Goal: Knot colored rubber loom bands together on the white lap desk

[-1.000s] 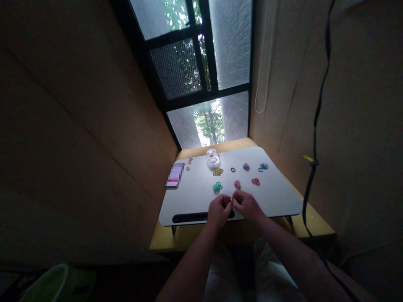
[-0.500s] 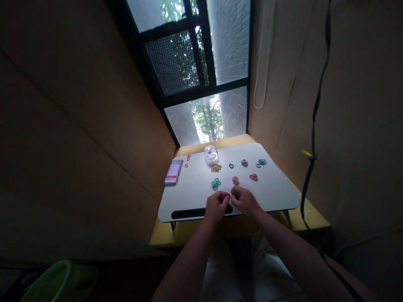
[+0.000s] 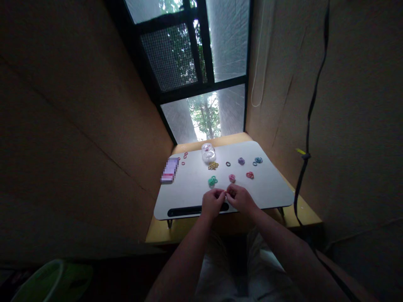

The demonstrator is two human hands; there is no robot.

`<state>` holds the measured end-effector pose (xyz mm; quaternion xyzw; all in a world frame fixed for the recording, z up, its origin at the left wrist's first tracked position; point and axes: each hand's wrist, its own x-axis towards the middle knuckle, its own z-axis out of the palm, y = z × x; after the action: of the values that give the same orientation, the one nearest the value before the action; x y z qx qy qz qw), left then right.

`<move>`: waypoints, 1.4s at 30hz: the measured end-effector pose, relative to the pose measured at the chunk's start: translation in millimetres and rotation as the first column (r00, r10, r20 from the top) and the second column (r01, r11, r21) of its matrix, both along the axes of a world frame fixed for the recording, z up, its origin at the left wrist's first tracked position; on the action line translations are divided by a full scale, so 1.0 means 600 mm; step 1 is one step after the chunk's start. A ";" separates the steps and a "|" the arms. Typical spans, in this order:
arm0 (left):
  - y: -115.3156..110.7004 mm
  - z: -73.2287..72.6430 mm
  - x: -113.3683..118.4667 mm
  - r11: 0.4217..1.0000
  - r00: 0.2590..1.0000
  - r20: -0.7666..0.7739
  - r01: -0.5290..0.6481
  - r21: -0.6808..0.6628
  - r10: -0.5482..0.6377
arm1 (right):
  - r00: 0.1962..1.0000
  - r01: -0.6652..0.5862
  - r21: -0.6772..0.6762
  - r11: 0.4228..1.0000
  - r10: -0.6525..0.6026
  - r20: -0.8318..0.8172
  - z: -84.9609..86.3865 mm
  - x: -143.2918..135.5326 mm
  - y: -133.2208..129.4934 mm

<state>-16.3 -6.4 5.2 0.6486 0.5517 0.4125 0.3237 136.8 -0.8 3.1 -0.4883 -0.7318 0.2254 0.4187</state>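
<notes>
My left hand [image 3: 213,202] and my right hand [image 3: 241,198] meet above the near side of a white folding lap table, fingertips closed in a pinch. Between them is a small yellowish hair tie [image 3: 225,194], mostly hidden by the fingers. Just beyond lie a bunch of green hair ties [image 3: 212,181] and a pink bunch [image 3: 232,178]. Red hair ties [image 3: 249,175] sit to the right. Farther back are yellow hair ties [image 3: 213,166], a single dark one [image 3: 228,164], a purple bunch [image 3: 241,161] and blue ones [image 3: 258,160].
A clear plastic jar [image 3: 208,154] stands at the back of the white table [image 3: 182,188]. A phone [image 3: 169,170] lies at its left edge near a few loose red rings [image 3: 183,163]. A black strap [image 3: 310,121] hangs at right; a green bin [image 3: 47,281] stands lower left.
The whole view has shifted slightly, so everything appears a little farther left. Both hands stay pinched together, and the yellowish piece between them shows less now.
</notes>
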 end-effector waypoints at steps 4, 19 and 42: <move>0.000 0.001 -0.002 1.000 1.000 -0.026 0.014 0.005 -0.014 | 1.000 0.006 -0.003 1.000 -0.006 0.004 -0.001 0.000 0.000; -0.009 0.013 -0.006 0.991 0.990 -0.038 0.134 0.000 -0.134 | 1.000 0.024 -0.011 1.000 -0.024 -0.018 -0.001 0.000 0.003; -0.011 0.006 -0.004 0.994 0.994 0.003 0.106 0.014 -0.106 | 0.999 -0.023 -0.013 1.000 0.022 -0.037 0.001 0.003 0.001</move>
<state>-18.6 -12.7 8.6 0.6784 0.5131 0.3997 0.3417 138.7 0.0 4.0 -0.4785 -0.7279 0.2438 0.4263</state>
